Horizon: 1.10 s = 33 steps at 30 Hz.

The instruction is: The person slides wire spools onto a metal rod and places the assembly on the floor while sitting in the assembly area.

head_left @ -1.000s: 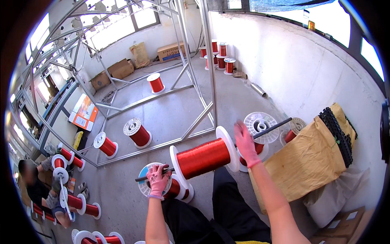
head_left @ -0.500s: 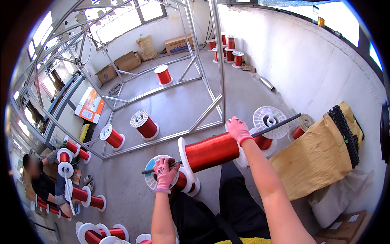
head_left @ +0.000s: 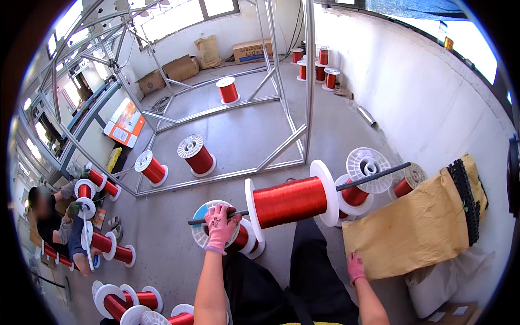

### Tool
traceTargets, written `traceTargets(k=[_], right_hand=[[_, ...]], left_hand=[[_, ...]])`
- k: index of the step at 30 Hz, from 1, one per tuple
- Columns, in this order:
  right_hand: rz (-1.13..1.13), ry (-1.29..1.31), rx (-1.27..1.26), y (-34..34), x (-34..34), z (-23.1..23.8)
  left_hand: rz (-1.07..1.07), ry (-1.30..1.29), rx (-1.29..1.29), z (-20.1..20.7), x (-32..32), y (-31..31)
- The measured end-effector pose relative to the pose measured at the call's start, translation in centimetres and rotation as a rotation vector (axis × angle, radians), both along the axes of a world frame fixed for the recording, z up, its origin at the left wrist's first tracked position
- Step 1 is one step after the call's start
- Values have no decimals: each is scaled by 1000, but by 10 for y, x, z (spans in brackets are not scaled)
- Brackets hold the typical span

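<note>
1. And there's the change: the right grip (head_left: 356, 266) is off the big red spool (head_left: 290, 201), where it was half a second ago, and now sits low, at the near edge of the brown sack (head_left: 406, 234). Whether it's touching the sack, or how closed its fingers are, I can't tell.
2. The left grip (head_left: 219, 226) stays put, wrapped round the black rod (head_left: 374, 176), just above a standing spool (head_left: 241, 239).
3. The big red spool is still on that rod, just right of the left grip, both white flanges in plain view.
4. Beyond it, up and ahead of the right grip, the rod's far end passes over another spool (head_left: 355, 196); contact there is unclear.
5. What does it mean? My read: only one hand now steadies the rod, so slipping or tilting looks the main risk, unless that far end is propped.
</note>
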State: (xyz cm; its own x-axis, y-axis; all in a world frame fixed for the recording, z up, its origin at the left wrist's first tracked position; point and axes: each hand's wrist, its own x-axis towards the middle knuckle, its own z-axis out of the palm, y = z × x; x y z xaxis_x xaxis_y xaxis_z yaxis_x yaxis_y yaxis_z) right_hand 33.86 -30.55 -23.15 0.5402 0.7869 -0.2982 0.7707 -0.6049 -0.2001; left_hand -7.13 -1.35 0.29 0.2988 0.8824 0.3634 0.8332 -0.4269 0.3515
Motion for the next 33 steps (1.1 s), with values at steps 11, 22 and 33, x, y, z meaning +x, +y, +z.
traceTargets(k=[11,22,33], right_hand=[[81,55,295,59,-8,82],[21,253,956,251,-48,343],[184,235,218,319,-33,301]], left_hand=[[11,1,15,-3,0,3],[22,-27,10,-6,-4,1],[4,-19,-3,-2,3,0]])
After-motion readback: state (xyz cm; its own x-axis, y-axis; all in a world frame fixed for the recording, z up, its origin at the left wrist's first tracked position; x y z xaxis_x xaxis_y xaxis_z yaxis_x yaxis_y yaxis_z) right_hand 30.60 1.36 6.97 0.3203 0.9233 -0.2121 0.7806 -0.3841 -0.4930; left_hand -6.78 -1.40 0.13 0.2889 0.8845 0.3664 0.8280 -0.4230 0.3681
